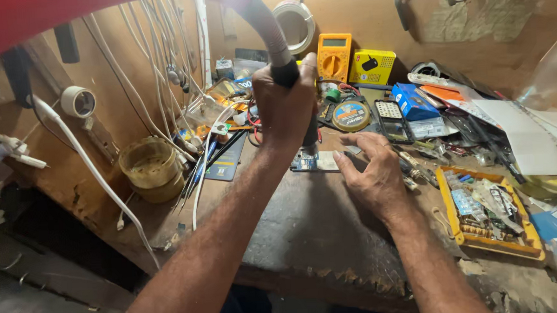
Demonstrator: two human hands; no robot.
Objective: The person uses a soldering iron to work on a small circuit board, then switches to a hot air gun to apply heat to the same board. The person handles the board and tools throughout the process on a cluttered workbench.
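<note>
Circuit board (304, 161), small, flat and blue, lay on the worn dark bench top (308, 231) beside a pale rectangular piece (327, 161), directly under the hot-air tool. Left hand (283, 106) was closed in a fist around the black handle of the hot-air tool (309, 134), nozzle pointing down at the board; its ribbed grey hose (265, 24) arched up and away. Right hand (373, 175) rested flat and unclenched on the bench, fingertips touching the pale piece's edge, gripping nothing. Behind: yellow multimeter (334, 57), yellow box (371, 66), round tin (350, 115), blue carton (414, 102), and a dark grid-patterned slab (391, 119). To the right: shallow yellow tray (450, 214) of small parts, close to the right wrist. To the left: cylindrical yellowish plastic tub (151, 169), loose white cables (102, 178) and tweezers-like tools (197, 173) crowding that side. Bench edge near the person was chipped and ragged; bare surface remained only in front of the board, between the forearms.
</note>
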